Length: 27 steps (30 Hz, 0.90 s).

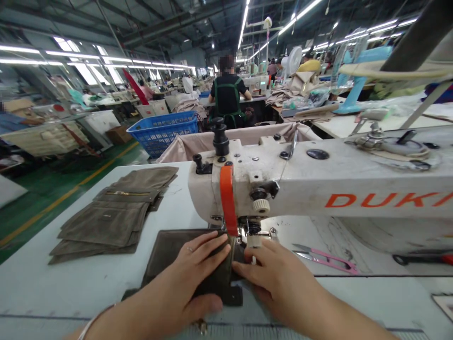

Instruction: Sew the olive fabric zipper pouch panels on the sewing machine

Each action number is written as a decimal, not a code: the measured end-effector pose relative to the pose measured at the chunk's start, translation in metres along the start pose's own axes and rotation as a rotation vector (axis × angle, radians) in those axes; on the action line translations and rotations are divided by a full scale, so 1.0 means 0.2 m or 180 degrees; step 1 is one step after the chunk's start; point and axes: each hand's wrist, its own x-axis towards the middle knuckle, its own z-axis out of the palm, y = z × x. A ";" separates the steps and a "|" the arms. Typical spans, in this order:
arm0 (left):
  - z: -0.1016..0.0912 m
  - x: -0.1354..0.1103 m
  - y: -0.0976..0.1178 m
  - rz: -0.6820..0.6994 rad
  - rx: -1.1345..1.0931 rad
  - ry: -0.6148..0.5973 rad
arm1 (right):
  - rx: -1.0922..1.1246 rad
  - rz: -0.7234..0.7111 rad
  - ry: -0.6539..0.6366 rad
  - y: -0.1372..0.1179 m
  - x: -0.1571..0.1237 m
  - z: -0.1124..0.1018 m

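- Dark olive, flat fabric panel (214, 281): visible long axis left-right; narrow, lighter strip (232, 252) points forward.
- Left hand (186, 276): grip released, fingers flat on panel.
- Right hand (274, 271): beside strip, can't tell grip.

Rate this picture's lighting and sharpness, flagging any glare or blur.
Head view: ceiling tubes glare and windows wash out white; the thumb of the left hand looks blurred; lettering on the sewing machine reads crisply; wide-angle stretch shows towards the edges.
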 end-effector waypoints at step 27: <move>0.13 0.03 0.16 -0.0106 -0.0326 0.1044 | 0.0300 -0.0299 0.0357 0.01 -0.03 0.03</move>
